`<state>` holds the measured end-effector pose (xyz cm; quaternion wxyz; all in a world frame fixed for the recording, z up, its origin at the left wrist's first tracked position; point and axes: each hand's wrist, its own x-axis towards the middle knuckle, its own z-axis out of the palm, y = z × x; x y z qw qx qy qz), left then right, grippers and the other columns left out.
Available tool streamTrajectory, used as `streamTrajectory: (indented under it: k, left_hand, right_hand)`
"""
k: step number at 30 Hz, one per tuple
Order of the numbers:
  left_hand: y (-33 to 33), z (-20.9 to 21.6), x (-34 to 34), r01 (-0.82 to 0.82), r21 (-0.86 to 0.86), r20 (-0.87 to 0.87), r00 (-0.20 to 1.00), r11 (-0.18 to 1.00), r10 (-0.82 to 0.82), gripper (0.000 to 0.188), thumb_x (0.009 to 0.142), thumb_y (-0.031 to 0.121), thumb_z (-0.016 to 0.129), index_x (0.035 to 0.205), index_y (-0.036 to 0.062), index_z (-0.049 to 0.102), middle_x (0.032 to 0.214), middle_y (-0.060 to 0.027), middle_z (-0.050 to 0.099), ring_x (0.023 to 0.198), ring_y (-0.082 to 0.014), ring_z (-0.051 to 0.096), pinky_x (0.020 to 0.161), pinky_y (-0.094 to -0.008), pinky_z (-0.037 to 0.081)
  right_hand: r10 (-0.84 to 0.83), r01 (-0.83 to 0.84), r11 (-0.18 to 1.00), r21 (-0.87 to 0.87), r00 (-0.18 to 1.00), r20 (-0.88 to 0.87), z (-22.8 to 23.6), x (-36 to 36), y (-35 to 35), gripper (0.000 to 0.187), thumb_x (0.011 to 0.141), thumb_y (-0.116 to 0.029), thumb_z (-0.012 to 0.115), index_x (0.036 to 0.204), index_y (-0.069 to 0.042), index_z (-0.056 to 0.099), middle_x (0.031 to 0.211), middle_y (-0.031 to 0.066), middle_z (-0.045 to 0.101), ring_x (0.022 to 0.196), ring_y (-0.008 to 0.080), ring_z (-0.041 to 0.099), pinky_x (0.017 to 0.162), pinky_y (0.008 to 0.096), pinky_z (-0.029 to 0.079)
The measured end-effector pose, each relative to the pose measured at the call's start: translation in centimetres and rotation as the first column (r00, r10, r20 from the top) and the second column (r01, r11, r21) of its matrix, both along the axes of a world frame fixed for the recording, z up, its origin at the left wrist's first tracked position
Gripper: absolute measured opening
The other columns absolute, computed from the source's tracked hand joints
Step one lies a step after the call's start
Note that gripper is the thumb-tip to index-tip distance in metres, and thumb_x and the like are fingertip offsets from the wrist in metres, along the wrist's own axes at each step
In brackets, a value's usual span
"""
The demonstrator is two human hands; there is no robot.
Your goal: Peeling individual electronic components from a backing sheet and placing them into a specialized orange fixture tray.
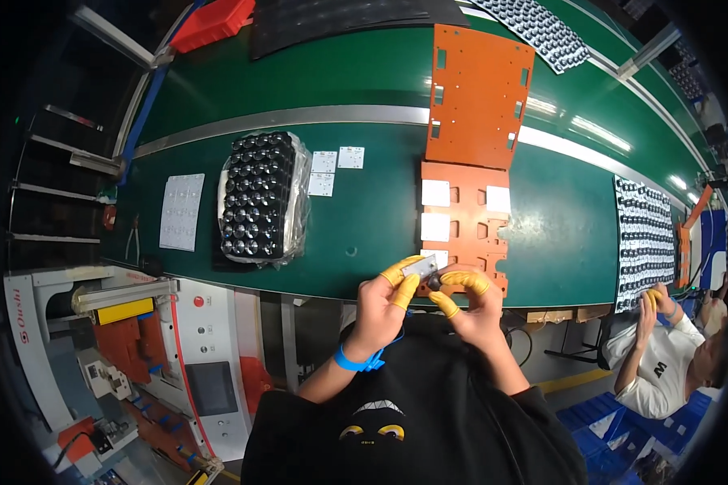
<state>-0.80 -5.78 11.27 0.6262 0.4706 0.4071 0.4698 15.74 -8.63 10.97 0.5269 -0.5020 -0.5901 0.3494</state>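
Observation:
My left hand (383, 305), in yellow finger cots and with a blue strap at the wrist, pinches a small pale circuit board (419, 267). Close against it, my right hand (476, 305), also in yellow finger cots, has its fingertips closed on a small dark piece (434, 281) that looks like a black lens. Both hands are above the near end of an orange fixture plate (467, 234). Square white boards (435, 227) lie in several of its pockets. An orange lid plate (479, 101) with slots lies beyond it.
Left on the green bench sit a plastic-wrapped tray of black lenses (255, 198), loose white boards (322, 162) and a white panel (183, 212). Lens-covered panels (644, 242) lie to the right, near a co-worker (659, 356). A machine (210, 364) stands at lower left; a red bin (212, 24) is far left.

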Motion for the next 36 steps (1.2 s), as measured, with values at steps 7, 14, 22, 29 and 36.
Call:
streamTrajectory:
  k: [7,14,22,29,36]
  left_hand:
    - [-0.5,1.4,0.9,0.088,0.091,-0.175,0.982,0.992,-0.071,0.028,0.097,0.002,0.053,0.122,-0.0096,0.057,0.101,-0.0138,0.07,0.089,-0.0123,0.066,0.077,-0.0262,0.053]
    - [-0.7,1.9,0.9,0.141,0.15,-0.243,0.965,0.979,-0.102,0.028,0.096,0.002,0.052,0.122,-0.0094,0.057,0.1,-0.0169,0.07,0.087,-0.0158,0.067,0.076,-0.0279,0.053]
    - [-0.3,2.8,0.9,0.214,0.128,-0.304,0.938,0.968,-0.167,0.031,0.095,0.0,0.052,0.124,-0.008,0.058,0.103,-0.013,0.069,0.089,-0.0135,0.066,0.077,-0.0253,0.052]
    - [-0.4,1.8,0.7,0.246,0.267,-0.38,0.916,0.932,-0.133,0.034,0.088,-0.005,0.056,0.122,-0.0083,0.058,0.104,-0.0165,0.07,0.092,-0.0176,0.068,0.081,-0.0288,0.054]
    - [0.4,2.5,0.4,0.307,0.201,-0.338,0.913,0.93,-0.228,0.038,0.081,-0.009,0.064,0.118,-0.0084,0.06,0.106,-0.0176,0.069,0.101,-0.0231,0.068,0.09,-0.0341,0.055]
  right_hand:
    - [-0.075,-0.04,0.943,0.329,0.94,0.332,0.8,0.8,-0.5,0.027,0.07,0.006,0.076,0.095,0.004,0.064,0.099,0.0157,0.066,0.086,0.0314,0.068,0.075,0.0366,0.056]
    - [-0.065,-0.074,0.92,0.384,0.939,0.339,0.6,1.3,-1.3,0.035,0.061,0.01,0.072,0.094,0.004,0.062,0.105,0.0182,0.064,0.092,0.0363,0.067,0.077,0.0407,0.056]
    - [-0.131,-0.05,0.91,0.411,0.907,0.4,0.8,1.3,-1.5,0.037,0.058,0.01,0.07,0.093,0.004,0.061,0.108,0.0177,0.063,0.094,0.0367,0.066,0.078,0.041,0.056]
    - [-0.091,-0.073,0.924,0.374,0.911,0.402,1.0,0.8,-1.4,0.039,0.058,0.011,0.069,0.097,0.004,0.065,0.107,0.0171,0.064,0.093,0.0356,0.065,0.078,0.0402,0.056]
    - [-0.159,0.036,0.933,0.357,0.933,0.323,1.1,0.3,-1.5,0.035,0.066,0.013,0.071,0.1,0.005,0.065,0.104,0.0161,0.067,0.086,0.0332,0.066,0.073,0.0361,0.056]
